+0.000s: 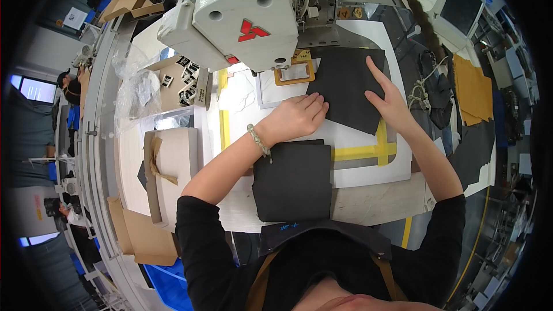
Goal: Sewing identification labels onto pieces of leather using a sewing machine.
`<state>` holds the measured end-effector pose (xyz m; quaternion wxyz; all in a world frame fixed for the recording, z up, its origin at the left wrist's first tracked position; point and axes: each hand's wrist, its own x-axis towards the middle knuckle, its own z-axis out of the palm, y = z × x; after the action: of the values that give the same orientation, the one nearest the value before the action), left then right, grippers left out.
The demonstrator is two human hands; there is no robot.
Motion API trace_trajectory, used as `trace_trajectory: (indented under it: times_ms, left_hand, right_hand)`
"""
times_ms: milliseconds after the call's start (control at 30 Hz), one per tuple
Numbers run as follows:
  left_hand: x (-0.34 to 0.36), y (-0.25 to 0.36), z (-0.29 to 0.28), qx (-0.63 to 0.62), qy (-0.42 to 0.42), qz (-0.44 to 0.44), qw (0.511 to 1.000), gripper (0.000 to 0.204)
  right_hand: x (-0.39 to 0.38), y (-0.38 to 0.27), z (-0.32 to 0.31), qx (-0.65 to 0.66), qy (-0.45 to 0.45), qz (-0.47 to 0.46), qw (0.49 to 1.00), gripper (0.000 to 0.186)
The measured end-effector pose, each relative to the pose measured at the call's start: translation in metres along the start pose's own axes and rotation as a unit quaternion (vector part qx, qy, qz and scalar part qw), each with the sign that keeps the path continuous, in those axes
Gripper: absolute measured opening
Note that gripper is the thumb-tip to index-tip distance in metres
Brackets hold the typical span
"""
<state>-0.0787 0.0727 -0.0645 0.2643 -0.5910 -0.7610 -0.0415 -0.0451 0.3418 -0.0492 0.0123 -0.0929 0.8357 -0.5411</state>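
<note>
A black sheet (343,83) lies at an angle on the white board (363,175) with yellow tape strips, beneath the sewing machine's head (230,11). My left hand (296,116), with a beaded bracelet at the wrist, rests its fingertips on the sheet's left edge, fingers fairly flat. My right hand (390,103) is at its right edge, thumb and index finger spread apart, fingertips touching it. A small orange-yellow frame (279,78) sits just left of the sheet under the machine. Nearer my body, a stack of black sheets (291,187) lies below my left hand.
A box of small metal pieces (184,86), crumpled clear plastic (135,95) and an open cardboard box (173,196) are at left. Orange sheets (472,92), cords (426,89) and a screen (461,6) are at right. Co-workers (72,89) appear at the far left.
</note>
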Motion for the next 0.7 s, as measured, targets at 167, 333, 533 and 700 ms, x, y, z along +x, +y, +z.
trace_trajectory:
  times_ms: [167, 333, 533, 700]
  left_hand:
    - [-0.007, -0.009, -0.001, 0.035, -0.015, 0.002, 0.999, 0.026]
    - [-0.017, -0.015, -0.010, 0.067, -0.029, -0.001, 0.997, 0.024]
    - [-0.038, -0.015, -0.014, 0.086, -0.071, -0.032, 0.993, 0.028]
    - [-0.041, -0.017, -0.016, 0.081, -0.054, -0.036, 0.995, 0.027]
  right_hand:
    - [0.025, -0.002, 0.004, -0.009, -0.032, -0.002, 0.999, 0.072]
    - [0.050, 0.009, 0.019, -0.016, -0.054, -0.010, 0.998, 0.072]
    - [0.053, -0.010, 0.037, 0.140, -0.014, 0.037, 0.989, 0.067]
    - [0.030, -0.020, 0.047, 0.242, -0.010, 0.071, 0.968, 0.067]
